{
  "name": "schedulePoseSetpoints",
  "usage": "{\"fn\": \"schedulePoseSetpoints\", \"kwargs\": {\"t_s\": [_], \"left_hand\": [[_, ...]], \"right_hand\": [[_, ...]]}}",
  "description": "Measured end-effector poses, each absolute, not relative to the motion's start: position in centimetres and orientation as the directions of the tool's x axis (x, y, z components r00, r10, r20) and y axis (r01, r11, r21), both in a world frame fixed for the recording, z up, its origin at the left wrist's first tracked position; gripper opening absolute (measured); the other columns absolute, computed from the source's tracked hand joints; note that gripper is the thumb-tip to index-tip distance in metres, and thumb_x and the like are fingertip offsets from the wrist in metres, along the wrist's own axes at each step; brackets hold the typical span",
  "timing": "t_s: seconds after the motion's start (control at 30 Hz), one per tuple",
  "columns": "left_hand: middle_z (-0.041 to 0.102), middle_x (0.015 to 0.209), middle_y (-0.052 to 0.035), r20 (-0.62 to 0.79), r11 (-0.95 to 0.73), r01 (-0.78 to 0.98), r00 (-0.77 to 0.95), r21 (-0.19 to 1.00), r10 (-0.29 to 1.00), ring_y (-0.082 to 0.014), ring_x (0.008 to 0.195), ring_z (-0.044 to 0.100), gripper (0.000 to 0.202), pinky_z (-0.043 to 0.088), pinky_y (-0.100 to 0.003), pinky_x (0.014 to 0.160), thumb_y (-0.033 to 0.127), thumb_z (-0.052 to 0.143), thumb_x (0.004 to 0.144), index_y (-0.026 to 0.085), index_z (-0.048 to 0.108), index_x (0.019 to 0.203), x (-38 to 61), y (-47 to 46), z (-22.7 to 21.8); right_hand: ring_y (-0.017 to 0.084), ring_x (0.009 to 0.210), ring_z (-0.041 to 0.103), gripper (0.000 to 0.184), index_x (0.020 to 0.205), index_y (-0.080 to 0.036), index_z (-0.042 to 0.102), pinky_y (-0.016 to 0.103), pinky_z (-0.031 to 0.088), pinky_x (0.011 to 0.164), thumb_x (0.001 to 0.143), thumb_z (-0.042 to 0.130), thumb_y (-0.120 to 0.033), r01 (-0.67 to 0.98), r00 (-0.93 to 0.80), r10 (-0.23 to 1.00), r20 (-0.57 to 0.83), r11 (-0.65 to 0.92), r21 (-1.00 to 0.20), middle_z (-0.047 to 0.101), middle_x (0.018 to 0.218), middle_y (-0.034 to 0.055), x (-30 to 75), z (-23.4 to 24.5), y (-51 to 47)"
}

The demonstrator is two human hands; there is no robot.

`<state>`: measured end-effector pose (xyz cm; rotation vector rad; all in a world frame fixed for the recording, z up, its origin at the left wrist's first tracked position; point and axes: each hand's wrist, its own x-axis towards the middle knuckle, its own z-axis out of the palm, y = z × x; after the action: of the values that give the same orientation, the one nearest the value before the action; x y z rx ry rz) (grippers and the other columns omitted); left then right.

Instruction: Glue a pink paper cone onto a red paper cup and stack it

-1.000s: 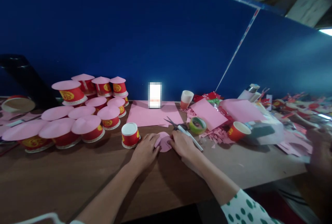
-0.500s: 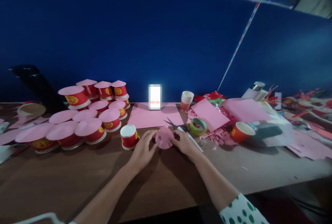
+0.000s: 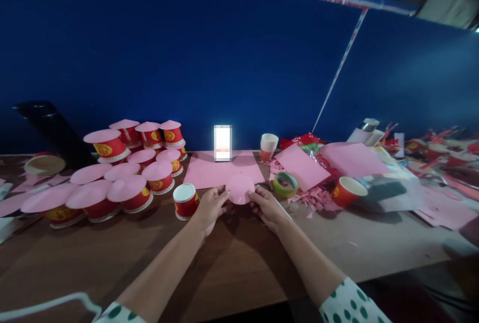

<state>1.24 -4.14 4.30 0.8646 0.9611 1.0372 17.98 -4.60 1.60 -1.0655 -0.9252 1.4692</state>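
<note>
Between my hands is a pink paper disc [image 3: 240, 188], raised a little off the table with its broad face toward me. My left hand [image 3: 210, 209] pinches its left edge between thumb and fingers. At the opposite edge, my right hand [image 3: 266, 207] grips the paper in the same way. Just left of my left hand stands a red paper cup [image 3: 186, 202], upside down with its white base up. Behind the disc lies a large pink sheet [image 3: 209, 173]. The scissors are mostly hidden behind the disc and my right hand.
At left stand several red cups [image 3: 159, 185] with pink paper tops, some stacked. A dark bottle [image 3: 56, 131] leans behind them. A lit phone [image 3: 223, 142] stands at the back. Rightward are green tape [image 3: 285, 185], pink scraps [image 3: 320, 201] and a tipped cup [image 3: 349, 192].
The disc has been lifted away from the table and tilted, so its face looks larger and smoother. Both hands have risen slightly with it, still gripping its edges. The scissors have become mostly covered.
</note>
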Motion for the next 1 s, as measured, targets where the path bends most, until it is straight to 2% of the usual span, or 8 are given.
{"fn": "schedulePoseSetpoints", "kwargs": {"t_s": [0.13, 0.27, 0.37, 0.57, 0.8, 1.0], "left_hand": [[0.066, 0.086, -0.0066, -0.257, 0.313, -0.273, 0.222, 0.910, 0.940, -0.0110, 0.069, 0.061, 0.025, 0.051, -0.019, 0.055, 0.025, 0.070, 0.068, 0.013, 0.061, 0.088, 1.6, -3.8, 3.3], [0.065, 0.079, -0.0042, -0.291, 0.322, -0.219, 0.163, 0.921, 0.943, -0.0107, 0.069, 0.061, 0.026, 0.048, -0.015, 0.049, 0.027, 0.072, 0.065, 0.014, 0.062, 0.086, 1.5, -3.7, 2.2], [0.065, 0.076, -0.0036, -0.259, 0.278, -0.205, 0.118, 0.938, 0.959, -0.0118, 0.069, 0.061, 0.030, 0.049, -0.016, 0.049, 0.029, 0.074, 0.062, 0.014, 0.063, 0.086, 1.4, -3.7, 1.9], [0.065, 0.070, -0.0026, -0.203, 0.232, -0.244, 0.138, 0.942, 0.969, -0.0121, 0.065, 0.061, 0.036, 0.051, -0.019, 0.053, 0.031, 0.078, 0.056, 0.012, 0.063, 0.083, 1.8, -4.1, 1.9], [0.066, 0.069, -0.0022, -0.248, 0.285, -0.312, 0.154, 0.906, 0.956, -0.0103, 0.062, 0.061, 0.032, 0.052, -0.019, 0.055, 0.027, 0.080, 0.054, 0.012, 0.061, 0.075, 2.1, -4.2, 1.9], [0.067, 0.068, -0.0031, -0.269, 0.314, -0.321, 0.178, 0.893, 0.947, -0.0120, 0.065, 0.063, 0.032, 0.052, -0.019, 0.053, 0.026, 0.080, 0.054, 0.012, 0.060, 0.075, 2.1, -4.2, 1.9]], "right_hand": [[0.004, 0.044, 0.039, 0.035, 0.073, -0.017, 0.053, 0.014, 0.025, 0.040, 0.058, 0.076, -0.039, -0.340, -0.069, 0.983, -0.170, -0.183, -0.922, 0.048, 0.053, -0.0076, 18.1, 1.5, -4.5], [0.004, 0.044, 0.039, 0.035, 0.069, -0.017, 0.052, 0.014, 0.025, 0.040, 0.057, 0.077, -0.038, -0.358, -0.085, 0.979, -0.188, -0.206, -0.911, 0.047, 0.051, -0.0077, 18.1, 1.6, -4.5], [0.004, 0.045, 0.039, 0.036, 0.071, -0.017, 0.053, 0.014, 0.025, 0.040, 0.056, 0.078, -0.039, -0.334, -0.102, 0.976, -0.192, -0.216, -0.917, 0.049, 0.052, -0.0069, 18.0, 1.8, -4.6], [0.005, 0.048, 0.042, 0.037, 0.075, -0.017, 0.056, 0.015, 0.027, 0.042, 0.056, 0.078, -0.040, -0.320, -0.093, 0.980, -0.178, -0.198, -0.927, 0.051, 0.056, -0.0060, 17.7, 1.8, -4.6], [0.005, 0.047, 0.041, 0.037, 0.071, -0.017, 0.054, 0.016, 0.026, 0.042, 0.057, 0.077, -0.042, -0.314, -0.060, 0.984, -0.166, -0.177, -0.933, 0.050, 0.056, -0.0066, 17.4, 1.7, -4.6], [0.005, 0.046, 0.040, 0.037, 0.069, -0.018, 0.052, 0.017, 0.027, 0.041, 0.058, 0.075, -0.045, -0.298, -0.037, 0.990, -0.137, -0.142, -0.944, 0.052, 0.057, -0.0059, 17.2, 1.6, -4.6]]}}
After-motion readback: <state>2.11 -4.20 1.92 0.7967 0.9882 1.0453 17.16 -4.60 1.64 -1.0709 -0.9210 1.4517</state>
